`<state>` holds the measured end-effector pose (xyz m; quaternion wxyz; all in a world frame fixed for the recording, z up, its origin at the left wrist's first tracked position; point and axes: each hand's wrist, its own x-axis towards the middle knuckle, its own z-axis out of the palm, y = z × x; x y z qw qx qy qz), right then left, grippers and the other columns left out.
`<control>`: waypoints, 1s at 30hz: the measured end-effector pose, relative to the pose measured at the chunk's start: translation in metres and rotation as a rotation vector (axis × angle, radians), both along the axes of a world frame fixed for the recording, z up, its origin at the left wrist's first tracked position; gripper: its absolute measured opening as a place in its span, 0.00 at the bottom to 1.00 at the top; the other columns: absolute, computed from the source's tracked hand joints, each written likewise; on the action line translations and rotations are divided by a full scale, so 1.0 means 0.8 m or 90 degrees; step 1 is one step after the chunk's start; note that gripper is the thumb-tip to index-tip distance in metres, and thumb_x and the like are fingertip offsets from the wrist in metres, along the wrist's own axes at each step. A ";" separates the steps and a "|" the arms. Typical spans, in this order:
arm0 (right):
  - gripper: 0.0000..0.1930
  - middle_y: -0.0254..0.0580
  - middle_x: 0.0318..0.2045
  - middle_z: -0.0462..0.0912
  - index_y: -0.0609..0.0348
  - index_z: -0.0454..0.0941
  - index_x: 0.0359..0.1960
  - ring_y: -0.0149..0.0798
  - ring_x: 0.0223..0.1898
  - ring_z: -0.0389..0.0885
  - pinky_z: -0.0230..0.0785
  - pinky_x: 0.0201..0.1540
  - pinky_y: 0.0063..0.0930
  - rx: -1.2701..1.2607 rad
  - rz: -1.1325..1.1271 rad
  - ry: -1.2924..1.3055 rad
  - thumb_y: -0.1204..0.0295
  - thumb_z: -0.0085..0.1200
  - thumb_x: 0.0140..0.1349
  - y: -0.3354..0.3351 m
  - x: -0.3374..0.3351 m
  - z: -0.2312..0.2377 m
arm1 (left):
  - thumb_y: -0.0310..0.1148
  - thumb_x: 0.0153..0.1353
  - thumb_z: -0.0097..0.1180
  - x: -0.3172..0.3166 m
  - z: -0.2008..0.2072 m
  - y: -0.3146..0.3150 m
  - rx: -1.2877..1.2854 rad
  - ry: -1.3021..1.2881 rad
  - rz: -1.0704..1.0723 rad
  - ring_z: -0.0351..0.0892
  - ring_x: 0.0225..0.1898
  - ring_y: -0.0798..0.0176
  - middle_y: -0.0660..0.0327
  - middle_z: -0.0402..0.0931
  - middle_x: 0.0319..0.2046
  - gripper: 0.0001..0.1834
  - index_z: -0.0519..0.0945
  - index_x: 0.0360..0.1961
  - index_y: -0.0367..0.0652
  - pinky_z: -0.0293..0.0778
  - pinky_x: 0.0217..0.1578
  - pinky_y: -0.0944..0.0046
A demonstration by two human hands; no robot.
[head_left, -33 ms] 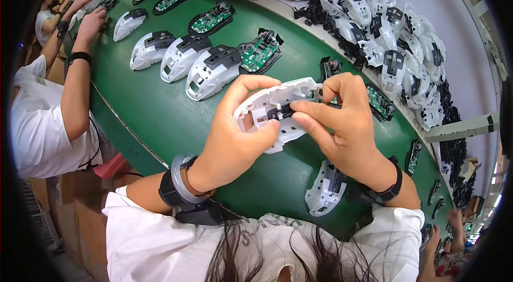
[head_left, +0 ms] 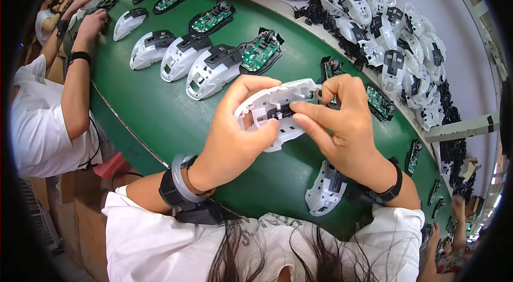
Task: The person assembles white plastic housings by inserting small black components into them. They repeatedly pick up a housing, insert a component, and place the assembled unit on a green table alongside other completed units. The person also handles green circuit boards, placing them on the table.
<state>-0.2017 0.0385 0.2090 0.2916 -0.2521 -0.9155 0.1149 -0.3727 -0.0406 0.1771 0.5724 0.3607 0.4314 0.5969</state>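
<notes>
A white mouse top shell [head_left: 249,107] is held above the table with its hollow inner side facing me. Its left end is in my left hand [head_left: 232,130], fingers behind the far rim and thumb bent over inside. A small black plastic part [head_left: 278,113] lies in the middle of the shell, beside the tip of that thumb. My right hand [head_left: 347,127] has its thumb and index finger closed together at the right end of this black part, partly covering it. On the table below, near my right forearm, lies another white mouse shell [head_left: 326,188] with a dark panel.
Several white-and-black shells [head_left: 214,68] stand in a row on the green table [head_left: 160,100]. Beyond them lie mouse bases with green circuit boards [head_left: 260,52]; others lie to the right. Shells and black parts are piled [head_left: 393,41] past the table edge. Co-workers sit left and lower right.
My hands and the shell stay almost in place, with only a very slight shift of the shell. At the far lower right, a co-worker's hand has moved up a little.
</notes>
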 end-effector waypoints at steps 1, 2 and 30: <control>0.08 0.38 0.27 0.64 0.55 0.84 0.29 0.41 0.32 0.65 0.60 0.31 0.31 0.012 -0.001 -0.019 0.73 0.66 0.43 -0.001 0.000 -0.003 | 0.18 0.51 0.51 0.000 -0.005 0.000 -0.001 0.011 0.010 0.75 0.44 0.69 0.60 0.73 0.45 0.24 0.68 0.52 0.39 0.79 0.36 0.68; 0.09 0.38 0.27 0.64 0.55 0.83 0.29 0.40 0.32 0.65 0.60 0.30 0.31 0.005 0.001 -0.020 0.74 0.66 0.43 -0.001 -0.002 -0.005 | 0.18 0.51 0.52 0.000 -0.007 0.000 -0.003 0.022 0.019 0.75 0.44 0.69 0.61 0.73 0.44 0.23 0.69 0.51 0.39 0.79 0.37 0.68; 0.27 0.46 0.49 0.72 0.56 0.68 0.47 0.47 0.56 0.67 0.60 0.55 0.39 -0.192 0.107 0.100 0.78 0.65 0.43 0.003 -0.018 -0.013 | 0.17 0.51 0.45 -0.022 0.007 0.006 -0.043 0.181 -0.047 0.73 0.26 0.76 0.62 0.77 0.35 0.20 0.75 0.47 0.35 0.71 0.25 0.74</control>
